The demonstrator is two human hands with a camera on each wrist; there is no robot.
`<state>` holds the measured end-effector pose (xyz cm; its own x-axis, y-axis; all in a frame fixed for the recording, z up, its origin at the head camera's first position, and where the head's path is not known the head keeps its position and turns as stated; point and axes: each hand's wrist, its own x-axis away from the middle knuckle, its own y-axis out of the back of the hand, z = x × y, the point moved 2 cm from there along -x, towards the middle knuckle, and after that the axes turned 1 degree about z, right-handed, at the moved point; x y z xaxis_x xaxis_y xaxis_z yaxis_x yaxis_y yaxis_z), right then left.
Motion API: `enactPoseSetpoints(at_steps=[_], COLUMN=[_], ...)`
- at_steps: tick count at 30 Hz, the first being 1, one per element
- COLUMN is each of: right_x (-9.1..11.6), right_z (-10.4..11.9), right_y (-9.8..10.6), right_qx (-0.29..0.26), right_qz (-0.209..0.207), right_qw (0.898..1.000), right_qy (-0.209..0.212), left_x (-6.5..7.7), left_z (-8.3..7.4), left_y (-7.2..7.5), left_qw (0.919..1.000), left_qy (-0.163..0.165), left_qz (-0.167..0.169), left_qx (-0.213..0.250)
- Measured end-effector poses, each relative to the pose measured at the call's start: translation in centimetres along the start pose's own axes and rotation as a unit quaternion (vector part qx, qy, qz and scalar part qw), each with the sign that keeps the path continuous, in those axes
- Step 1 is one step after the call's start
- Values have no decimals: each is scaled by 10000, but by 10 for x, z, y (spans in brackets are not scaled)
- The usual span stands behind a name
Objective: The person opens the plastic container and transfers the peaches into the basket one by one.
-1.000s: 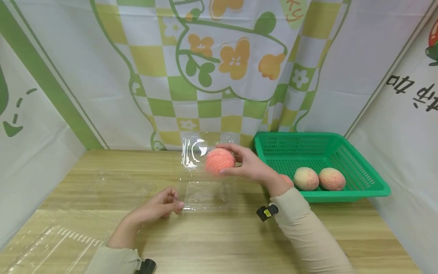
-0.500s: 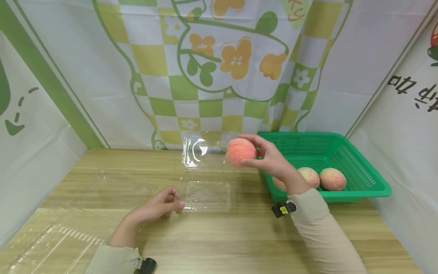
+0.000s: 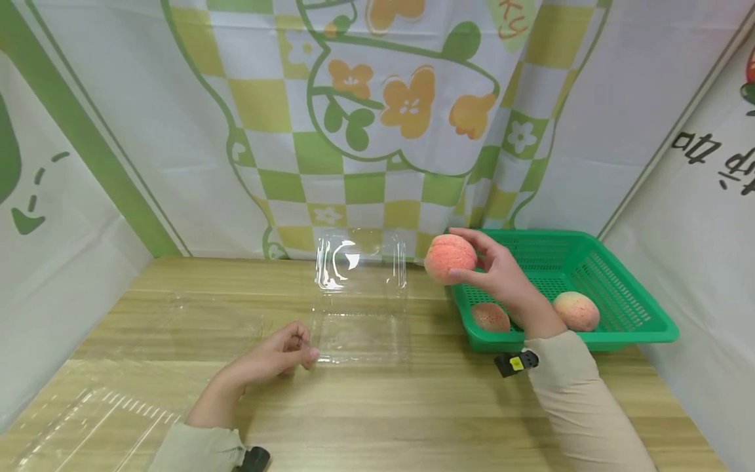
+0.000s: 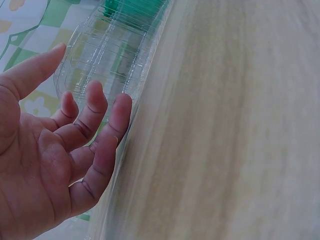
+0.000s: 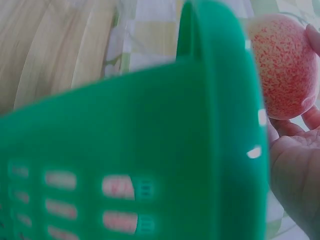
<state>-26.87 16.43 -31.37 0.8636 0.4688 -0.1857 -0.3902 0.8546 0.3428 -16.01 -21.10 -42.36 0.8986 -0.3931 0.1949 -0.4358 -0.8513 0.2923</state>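
Note:
My right hand (image 3: 504, 275) grips a pink, speckled peach (image 3: 451, 259) above the left rim of the green basket (image 3: 625, 337). Thumb and fingers wrap its right side; in the right wrist view the peach (image 5: 285, 65) shows beyond the blurred basket wall (image 5: 150, 115). A clear plastic clamshell box (image 3: 361, 337) stands open on the table, its lid (image 3: 377, 262) raised at the back. At the box's front left corner is my left hand (image 3: 277, 354), fingertips right at the edge. The left wrist view shows this hand's fingers (image 4: 92, 102) loosely bent, thumb apart.
Inside the basket lie a reddish peach (image 3: 489, 317) at the left and a paler peach (image 3: 577, 311) at the right. More clear plastic packaging (image 3: 100, 419) lies on the table's left side. A printed curtain (image 3: 366, 183) hangs behind the wooden table (image 3: 377, 419).
My right hand has carried the peach rightward from in front of the box's lid to the basket's left rim. The left hand has stayed at the box's corner.

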Motion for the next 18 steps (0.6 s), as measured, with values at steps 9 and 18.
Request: enactPoseSetpoints(at_steps=[9, 18], right_x=[1, -8], right_z=[-2, -2], right_y=[25, 51], right_qx=[73, 198], right_qz=[-228, -370], right_qw=[9997, 9990], right_qy=[-101, -156], left_x=[1, 1], left_z=[2, 3], left_y=[1, 1], left_qw=[10000, 9999], left_qy=[22, -89], left_qz=[5, 62], left_qx=[-13, -12])
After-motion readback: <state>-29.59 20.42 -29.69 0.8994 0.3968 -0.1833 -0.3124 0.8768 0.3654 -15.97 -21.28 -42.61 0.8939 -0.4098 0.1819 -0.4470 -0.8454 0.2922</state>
